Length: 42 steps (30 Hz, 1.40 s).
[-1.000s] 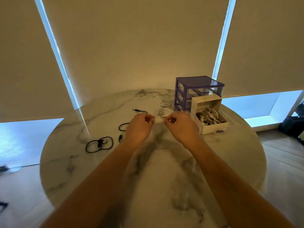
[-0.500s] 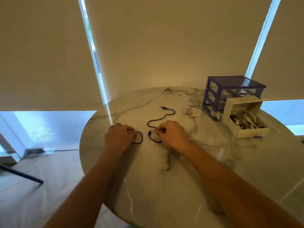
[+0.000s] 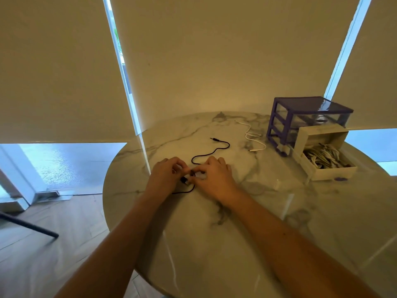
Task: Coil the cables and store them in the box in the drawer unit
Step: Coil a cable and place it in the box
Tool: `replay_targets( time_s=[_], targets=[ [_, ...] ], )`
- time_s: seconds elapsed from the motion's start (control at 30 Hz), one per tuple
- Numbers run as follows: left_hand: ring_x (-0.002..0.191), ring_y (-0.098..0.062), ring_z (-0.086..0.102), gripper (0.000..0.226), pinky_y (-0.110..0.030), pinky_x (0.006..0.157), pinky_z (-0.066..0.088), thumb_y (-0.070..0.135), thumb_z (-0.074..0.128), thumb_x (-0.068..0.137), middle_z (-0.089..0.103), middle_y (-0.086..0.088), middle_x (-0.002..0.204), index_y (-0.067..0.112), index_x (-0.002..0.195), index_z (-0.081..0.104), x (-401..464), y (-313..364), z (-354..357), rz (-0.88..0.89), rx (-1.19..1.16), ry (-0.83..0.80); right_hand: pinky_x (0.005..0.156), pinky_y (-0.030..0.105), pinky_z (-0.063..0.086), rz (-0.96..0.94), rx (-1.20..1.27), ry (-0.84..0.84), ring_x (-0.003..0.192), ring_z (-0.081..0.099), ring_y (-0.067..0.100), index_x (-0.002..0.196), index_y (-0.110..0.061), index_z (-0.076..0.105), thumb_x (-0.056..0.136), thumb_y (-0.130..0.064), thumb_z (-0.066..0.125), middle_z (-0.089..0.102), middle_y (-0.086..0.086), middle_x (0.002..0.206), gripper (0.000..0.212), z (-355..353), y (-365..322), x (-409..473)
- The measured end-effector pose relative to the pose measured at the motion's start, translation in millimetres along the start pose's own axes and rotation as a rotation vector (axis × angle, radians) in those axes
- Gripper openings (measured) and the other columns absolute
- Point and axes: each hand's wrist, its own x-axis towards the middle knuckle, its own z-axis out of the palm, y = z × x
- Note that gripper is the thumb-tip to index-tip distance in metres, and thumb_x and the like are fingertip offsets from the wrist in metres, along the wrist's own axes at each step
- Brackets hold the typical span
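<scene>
Both hands are bunched together over the left-middle part of the tabletop [image 3: 214,254], fingers curled in. The left hand [image 3: 164,177] and right hand [image 3: 214,179] are each pinching the near end of the black cable [image 3: 211,152], right where the plug and a small loop sit between the fingertips. Looks to me like the first turn of the coil is getting started. I can't tell exactly which finger has which bit, it's too small and dark in there.

From the hands, the rest of that black cable snakes off toward the far edge, uncoiled, with its jack end lying loose on the marble. A short piece also hangs out on the near side of the hands.

Further right, near the far edge, there's a white cable [image 3: 250,136] lying loose too, so that one's not yet done.

Over by the right edge sits the purple drawer unit [image 3: 305,117], and just in front of it, touching or nearly so, the white box [image 3: 335,169], open, with a pile of pale cables already in it.

What could go wrong: the marble looks slick, so the free jack end could whip around or drag while winding. The loops look tiny, so the cable could spring open once one pinch lets go. And the box is well apart from the hands, so a loose coil might unravel on the carry over.
</scene>
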Motion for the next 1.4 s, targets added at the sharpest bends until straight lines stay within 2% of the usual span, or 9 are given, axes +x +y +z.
replay_targets(
  time_s=[0.17, 0.27, 0.4, 0.53, 0.8, 0.9, 1.0, 1.17, 1.4],
  targets=[
    [0.073, 0.001, 0.054, 0.007, -0.009, 0.061, 0.037, 0.034, 0.061, 0.092, 0.06, 0.016, 0.079, 0.029, 0.086, 0.062, -2.8, 8.9, 0.1, 0.028, -0.053, -0.02, 0.074, 0.025, 0.044, 0.141, 0.452, 0.108, 0.084, 0.06, 0.014, 0.095, -0.017, 0.075, 0.088, -0.033, 0.065, 0.07, 0.002, 0.089, 0.021, -11.9, 6.0, 2.7],
    [0.086, -0.005, 0.055, 0.011, -0.013, 0.071, 0.038, 0.032, 0.061, 0.093, 0.065, 0.013, 0.092, 0.029, 0.101, 0.067, -1.9, 7.4, 2.8, 0.019, -0.065, -0.116, 0.066, 0.016, 0.044, 0.243, 0.745, 0.206, 0.075, 0.062, 0.009, 0.092, -0.013, 0.075, 0.086, -0.026, 0.069, 0.07, -0.001, 0.081, 0.016, -26.9, 18.3, 3.3],
    [0.084, -0.007, 0.057, 0.021, -0.017, 0.073, 0.038, 0.023, 0.059, 0.094, 0.065, 0.009, 0.089, 0.025, 0.113, 0.069, 2.7, 15.5, 5.6, -0.002, -0.108, -0.066, 0.056, 0.011, 0.042, 0.285, 0.853, 0.295, 0.065, 0.054, 0.004, 0.097, -0.013, 0.07, 0.09, -0.024, 0.064, 0.064, -0.003, 0.077, 0.014, -44.0, 38.2, 3.7],
    [0.072, -0.009, 0.059, 0.018, -0.02, 0.068, 0.044, 0.017, 0.056, 0.096, 0.07, 0.003, 0.084, 0.025, 0.11, 0.061, 6.5, 38.9, 4.9, -0.064, -0.44, 0.076, 0.049, 0.013, 0.047, 0.425, 0.99, 0.391, 0.064, 0.054, 0.01, 0.111, -0.01, 0.062, 0.092, -0.014, 0.061, 0.063, 0.006, 0.09, 0.02, -56.9, 59.6, 3.5],
    [0.081, -0.009, 0.059, 0.033, -0.015, 0.068, 0.051, -0.006, 0.049, 0.094, 0.063, -0.002, 0.092, 0.009, 0.118, 0.065, 18.7, 85.0, 15.1, -0.111, -0.973, -0.216, 0.063, 0.021, 0.042, 0.355, 0.84, 0.373, 0.071, 0.054, 0.007, 0.093, -0.022, 0.071, 0.096, -0.015, 0.048, 0.065, -0.002, 0.089, 0.024, -70.4, 83.2, -1.0],
    [0.089, -0.012, 0.063, 0.03, -0.018, 0.072, 0.056, 0.001, 0.062, 0.089, 0.067, -0.004, 0.097, 0.01, 0.117, 0.067, 22.0, 95.2, 29.2, -0.128, -0.927, -0.171, 0.062, 0.024, 0.042, 0.376, 0.889, 0.256, 0.072, 0.053, 0.013, 0.083, -0.025, 0.072, 0.094, -0.017, 0.044, 0.069, 0.004, 0.097, 0.031, -74.9, 86.0, 0.9],
    [0.079, -0.014, 0.064, 0.02, -0.018, 0.065, 0.057, 0.01, 0.066, 0.088, 0.07, -0.006, 0.087, 0.01, 0.108, 0.072, 23.1, 96.7, 43.6, -0.145, -0.78, -0.036, 0.07, 0.023, 0.04, 0.364, 0.638, 0.153, 0.085, 0.056, 0.014, 0.086, -0.028, 0.072, 0.088, -0.011, 0.044, 0.063, 0.003, 0.108, 0.033, -70.9, 89.3, 3.3],
    [0.062, -0.015, 0.061, 0.012, -0.038, 0.072, 0.059, 0.032, 0.071, 0.085, 0.071, 0.004, 0.07, 0.022, 0.09, 0.077, 25.0, 81.8, 52.3, -0.055, -0.408, 0.096, 0.103, 0.033, 0.035, 0.217, 0.41, 0.219, 0.121, 0.036, 0.018, 0.107, -0.032, 0.066, 0.085, -0.024, 0.062, 0.045, -0.01, 0.111, 0.024, -67.7, 80.1, -1.4],
    [0.081, -0.003, 0.06, 0.017, -0.017, 0.072, 0.041, 0.053, 0.064, 0.083, 0.066, 0.012, 0.084, 0.038, 0.08, 0.074, 16.3, 88.6, 45.6, 0.064, -0.292, 0.028, 0.079, 0.018, 0.048, 0.175, 0.632, 0.335, 0.087, 0.063, 0.005, 0.099, -0.021, 0.071, 0.091, -0.023, 0.062, 0.07, -0.008, 0.091, 0.012, -70.6, 71.8, -1.4]
  ],
)
